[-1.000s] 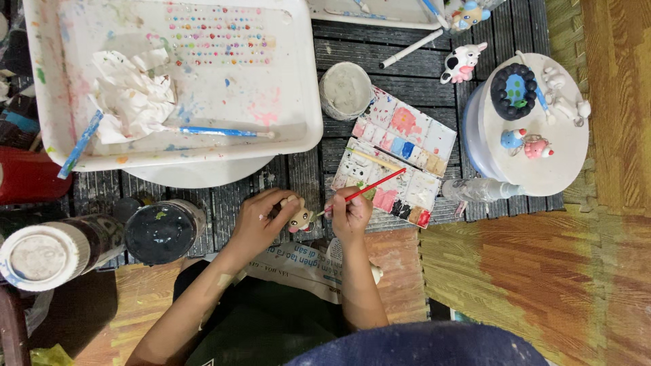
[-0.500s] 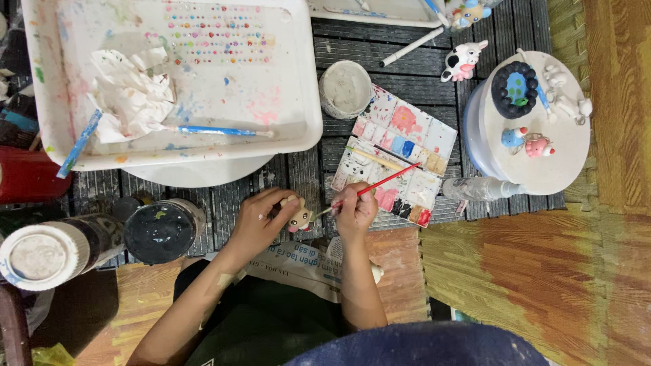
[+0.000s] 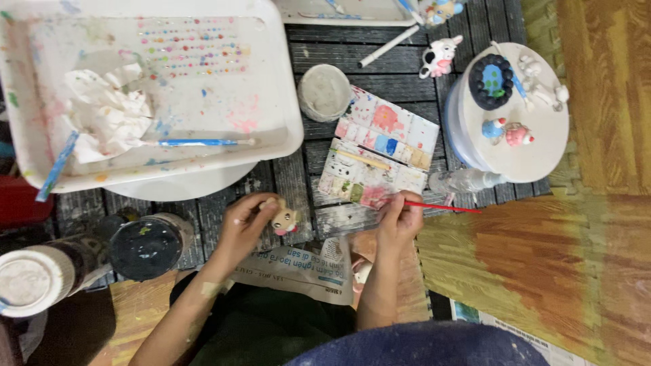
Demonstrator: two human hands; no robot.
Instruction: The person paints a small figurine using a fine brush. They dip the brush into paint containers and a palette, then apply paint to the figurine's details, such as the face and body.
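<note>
Left hand [image 3: 245,224] has its grip around a figurine [image 3: 285,220]. Right hand [image 3: 399,218] pinches a red brush [image 3: 444,207], tip on the palette [image 3: 376,156]

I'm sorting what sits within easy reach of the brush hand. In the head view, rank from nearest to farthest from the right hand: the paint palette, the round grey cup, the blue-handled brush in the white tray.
From the right hand:
1. Paint palette, just above it.
2. Round grey cup, farther up, slightly left.
3. Blue-handled brush, far left, in the white tray.

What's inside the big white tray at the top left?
Inside the white tray: crumpled paper towels, a blue-handled brush and paint dots. Anything under the towels is hidden.
</note>
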